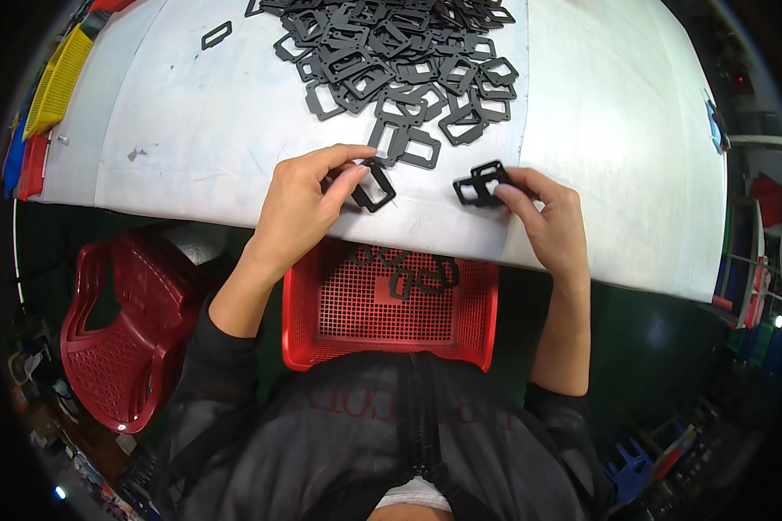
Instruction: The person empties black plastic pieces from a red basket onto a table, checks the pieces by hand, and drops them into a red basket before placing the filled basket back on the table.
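Left hand [302, 193], right hand [551, 215] both pinching, apart; forearms [561, 334] bare.

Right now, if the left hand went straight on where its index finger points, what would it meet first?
Past the black frame it holds, the left hand would probably meet the nearest gray frame; the gap is unclear.

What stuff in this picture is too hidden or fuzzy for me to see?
All in the head view:
Pile: the picture's upper edge cuts it off, and pieces on top hide those beneath.
Frame: the left hand covers one end, hiding the grip.
Black parts: the right hand covers some, so their number is unclear.
Basket: the table hides its far end.
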The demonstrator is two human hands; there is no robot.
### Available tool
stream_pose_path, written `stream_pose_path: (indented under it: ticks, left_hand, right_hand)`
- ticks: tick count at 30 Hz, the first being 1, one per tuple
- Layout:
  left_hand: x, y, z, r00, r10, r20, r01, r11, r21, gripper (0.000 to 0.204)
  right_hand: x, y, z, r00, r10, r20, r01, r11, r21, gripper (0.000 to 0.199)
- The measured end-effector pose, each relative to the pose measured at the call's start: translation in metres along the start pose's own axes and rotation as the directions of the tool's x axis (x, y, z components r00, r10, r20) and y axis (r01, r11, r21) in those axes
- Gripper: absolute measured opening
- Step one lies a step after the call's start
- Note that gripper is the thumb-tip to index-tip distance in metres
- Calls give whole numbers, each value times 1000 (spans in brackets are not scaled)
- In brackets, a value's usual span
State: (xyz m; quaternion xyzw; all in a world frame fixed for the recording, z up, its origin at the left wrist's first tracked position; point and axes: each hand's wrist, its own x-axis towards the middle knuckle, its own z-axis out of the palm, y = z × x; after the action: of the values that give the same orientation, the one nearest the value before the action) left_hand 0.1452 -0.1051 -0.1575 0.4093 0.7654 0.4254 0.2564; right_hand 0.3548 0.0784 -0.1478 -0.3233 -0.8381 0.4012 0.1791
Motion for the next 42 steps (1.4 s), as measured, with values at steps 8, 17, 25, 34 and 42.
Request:
stream_pose_path:
  ticks: [8,17,25,34,42]
  left_hand:
    - [22,-6,32,877,452,-166,-290,771,567,47]
    - [25,2,15,900,368,-234,-254,878,406,23]
    - [10,9,38,856,494,-151,-426,840,337,18]
    - [38,-14,22,829,543,136,-532,688,493,37]
    - [48,-12,13,806,587,73,-549,697,461,26]
  right_hand:
    - [12,18,-8,972,231,-49,-235,967,-98,22]
    - [-4,5,-1,880,-400,254,473,786,-398,42]
    - [-11,11,4,860,-441,256,509,709,-489,38]
    - [16,-9,-8,851,-407,331,516,764,-388,41]
    - [-7,10,18,762,-620,186,594,554,-583,23]
